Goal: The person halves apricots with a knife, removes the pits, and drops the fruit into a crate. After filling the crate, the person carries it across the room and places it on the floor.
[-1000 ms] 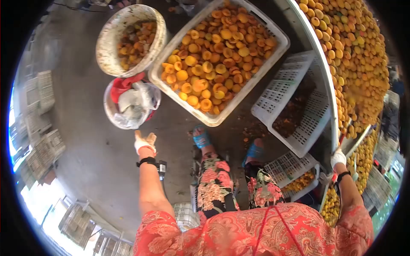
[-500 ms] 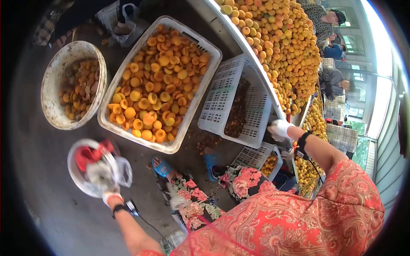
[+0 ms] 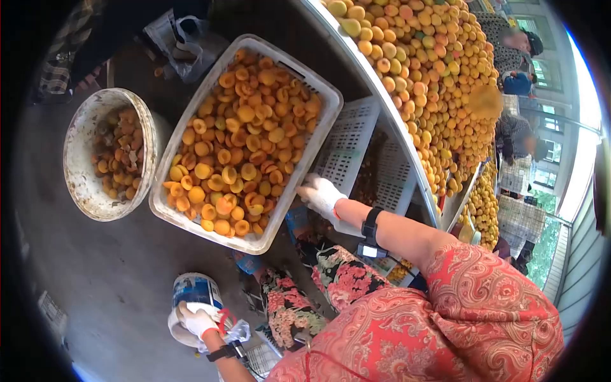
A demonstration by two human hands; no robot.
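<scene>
At the lower left, my left hand (image 3: pixel 196 320), in a white glove, has its fingers wrapped on a white bucket with a blue label (image 3: pixel 195 291). Red and clear plastic shows beside that hand. My right hand (image 3: pixel 320 195), also gloved in white, is at the right edge of a big white crate (image 3: pixel 157 202) filled with halved orange fruit (image 3: pixel 245 137). Its fingertips meet the crate's rim, and whether they grip it is hard to tell.
A dirty white tub (image 3: pixel 76 184) with brownish fruit stands left of the crate. White slatted baskets (image 3: pixel 347 143) lie to its right, below a metal-edged table (image 3: pixel 375 89) heaped with whole fruit. Several people are in the right background. Plastic bags (image 3: pixel 191 54) lie at the upper left.
My right hand has moved left from the table edge to the crate. My left hand has moved down and right with the bucket, which is now turned so its blue label shows.
</scene>
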